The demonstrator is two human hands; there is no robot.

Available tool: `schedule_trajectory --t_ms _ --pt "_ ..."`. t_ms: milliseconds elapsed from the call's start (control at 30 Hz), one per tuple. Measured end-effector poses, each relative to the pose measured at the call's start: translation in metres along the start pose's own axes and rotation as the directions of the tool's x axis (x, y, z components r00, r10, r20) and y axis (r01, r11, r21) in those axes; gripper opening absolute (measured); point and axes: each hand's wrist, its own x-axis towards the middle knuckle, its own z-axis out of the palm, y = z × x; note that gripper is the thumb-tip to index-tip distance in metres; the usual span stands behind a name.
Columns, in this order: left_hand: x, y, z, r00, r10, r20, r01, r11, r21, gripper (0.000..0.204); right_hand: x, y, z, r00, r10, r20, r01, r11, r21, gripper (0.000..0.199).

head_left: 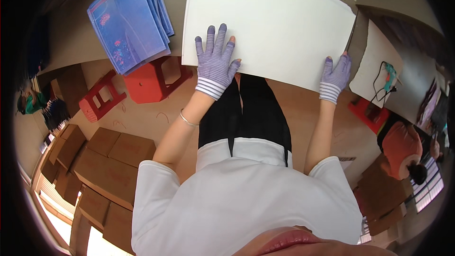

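Observation:
A large white board (270,23) lies on the grey-brown table in front of me, its near edge reaching over the table's front. My left hand (215,64), in a purple-and-white striped glove with some bare fingertips, rests flat on the board's left part, fingers spread. At the near right corner is my right hand (335,76) in a matching glove. Its thumb is on top of the board and its fingers curl at the side edge, gripping the corner; their undersides are hidden. A dark gap shows along the board's right edge.
Blue printed sheets (128,23) are stacked at the table's left. Red stools (147,83) stand below. On the right, a teal corded tool (389,77) lies on another white board (372,61). Brown cartons (109,166) are piled behind left; a person (400,149) sits at right.

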Motion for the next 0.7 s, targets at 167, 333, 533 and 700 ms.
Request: schedule_trajectory --t_ms 167,333,533,700 --pt "0.006 -0.01 -0.009 0.989 -0.024 -0.147 0.005 0.991 -0.13 0.053 -0.013 -0.008 -0.031 0.985 0.151 -0.087 -0.061 0.767 0.639 0.032" --pt "0.03 -0.066 -0.027 0.777 -0.517 -0.358 0.172 0.722 -0.67 0.049 0.004 0.0 -0.069 0.928 0.371 -0.023 -0.082 0.264 0.961 0.028" --pt "0.045 -0.075 -0.053 0.675 -0.737 0.022 0.436 0.376 -0.817 0.027 0.019 0.032 -0.028 0.881 0.42 0.216 -0.381 0.362 0.851 0.035" --pt "0.039 -0.048 -0.033 0.776 -0.617 -0.132 0.268 0.511 -0.817 0.028 0.03 0.008 -0.034 0.932 0.13 0.339 -0.361 0.434 0.825 0.05"
